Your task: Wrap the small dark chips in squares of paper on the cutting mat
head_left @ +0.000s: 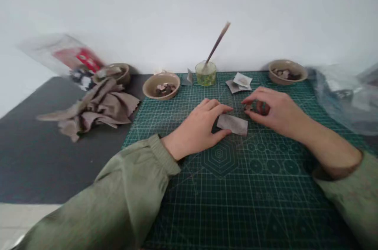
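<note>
My left hand (pixel 203 126) grips a small pale pouch (pixel 233 124), like a thin filter bag, between thumb and fingers at its left end. The pouch lies just above the green cutting mat (pixel 218 187). Right of it, my right hand (pixel 273 112) pinches a small brownish piece (pixel 248 106) between thumb and forefinger; its kind is too blurred to tell. Beyond the hands, similar small pouches (pixel 242 80) lie overlapping on the mat.
A bowl of dark and pale pieces (pixel 161 86) stands back left, another bowl (pixel 287 72) back right. A yellow-green glass (pixel 206 73) holds a brush (pixel 218 41). At left are a crumpled brown cloth (pixel 103 104) and a third bowl (pixel 125 75); at right, a clear plastic bag (pixel 339 100).
</note>
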Demonstrator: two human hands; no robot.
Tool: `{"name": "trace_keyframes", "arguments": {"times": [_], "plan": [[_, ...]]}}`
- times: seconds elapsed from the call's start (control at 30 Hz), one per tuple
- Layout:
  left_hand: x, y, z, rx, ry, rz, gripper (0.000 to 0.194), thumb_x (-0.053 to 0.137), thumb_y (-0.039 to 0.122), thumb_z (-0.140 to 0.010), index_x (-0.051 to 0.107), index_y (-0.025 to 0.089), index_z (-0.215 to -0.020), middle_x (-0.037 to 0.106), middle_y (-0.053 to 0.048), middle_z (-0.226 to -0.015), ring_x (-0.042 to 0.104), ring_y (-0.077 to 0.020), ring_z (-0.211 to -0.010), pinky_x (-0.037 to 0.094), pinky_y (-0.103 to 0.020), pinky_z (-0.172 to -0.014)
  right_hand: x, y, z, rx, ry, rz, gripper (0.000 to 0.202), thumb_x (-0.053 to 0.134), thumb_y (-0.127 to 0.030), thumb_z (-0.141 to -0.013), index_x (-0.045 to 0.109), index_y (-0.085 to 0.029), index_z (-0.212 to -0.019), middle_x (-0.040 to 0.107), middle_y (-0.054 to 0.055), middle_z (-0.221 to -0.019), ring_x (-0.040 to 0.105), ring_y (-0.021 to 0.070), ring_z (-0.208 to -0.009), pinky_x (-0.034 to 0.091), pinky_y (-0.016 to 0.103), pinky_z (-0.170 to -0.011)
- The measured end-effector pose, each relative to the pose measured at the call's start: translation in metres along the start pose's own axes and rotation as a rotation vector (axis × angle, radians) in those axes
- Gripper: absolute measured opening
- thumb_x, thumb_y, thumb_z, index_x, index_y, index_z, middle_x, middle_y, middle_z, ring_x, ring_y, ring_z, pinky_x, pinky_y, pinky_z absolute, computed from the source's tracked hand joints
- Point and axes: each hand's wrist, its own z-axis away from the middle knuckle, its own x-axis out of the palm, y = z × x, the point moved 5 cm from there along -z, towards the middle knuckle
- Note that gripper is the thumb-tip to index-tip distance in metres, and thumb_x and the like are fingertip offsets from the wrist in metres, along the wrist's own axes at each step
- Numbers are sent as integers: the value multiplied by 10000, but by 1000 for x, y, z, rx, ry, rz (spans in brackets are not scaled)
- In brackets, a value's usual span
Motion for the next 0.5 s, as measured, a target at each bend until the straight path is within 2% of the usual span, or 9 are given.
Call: {"name": "trace_keyframes", "arguments": {"times": [0.07, 0.13, 0.23, 0.3, 0.4, 0.5], "plan": [[0, -2, 0, -8, 17, -6, 542, 833, 364, -976, 648, 183, -1451, 674, -136, -1365, 601, -344, -1314, 523, -515, -1158, 1, 1, 3, 16, -18, 17, 201, 738, -256, -974, 750, -197, -1165, 709, 46, -1021, 608, 169, -673, 485, 359, -661], [-1, -3, -1, -9, 38, 7, 503, 845, 374, -968, 677, 185, -1402, 695, -131, -1336, 630, -333, -1280, 543, -487, -1114, 0, -1, 5, 26, -12, 3, 207, 732, -274, -988, 754, -206, -1183, 724, 57, -1039, 620, 181, -692, 491, 366, -672], [-3, -3, -4, 10, 78, 56, 270, 774, 361, -1030, 757, 188, -1237, 751, -97, -1180, 704, -270, -1107, 565, -401, -973, -9, -8, 6, 26, 47, -74, 195, 701, -346, -1041, 780, -228, -1173, 756, 77, -1088, 669, 210, -775, 517, 375, -721], [-8, -3, -6, 0, 163, 117, 165, 692, 317, -1083, 790, 185, -1065, 773, -66, -1032, 716, -212, -948, 547, -343, -861, -13, -12, 6, 58, 71, -212, 245, 647, -415, -1088, 794, -247, -1190, 786, 82, -1118, 713, 235, -855, 532, 371, -729], [-15, -6, -5, -124, 325, 283, 243, 674, 317, -1094, 786, 177, -930, 784, -34, -870, 693, -162, -784, 507, -294, -726, -12, -15, 6, 130, 64, -421, 309, 704, -490, -1061, 796, -258, -1243, 820, 77, -1152, 749, 248, -901, 556, 352, -713], [-12, -8, -5, -249, 338, 541, 281, 680, 385, -1094, 792, 165, -961, 776, -16, -770, 660, -128, -657, 475, -254, -603, -7, -15, 6, 191, 57, -490, 292, 827, -466, -975, 820, -236, -1154, 830, 55, -989, 721, 211, -765, 537, 323, -648]]}}
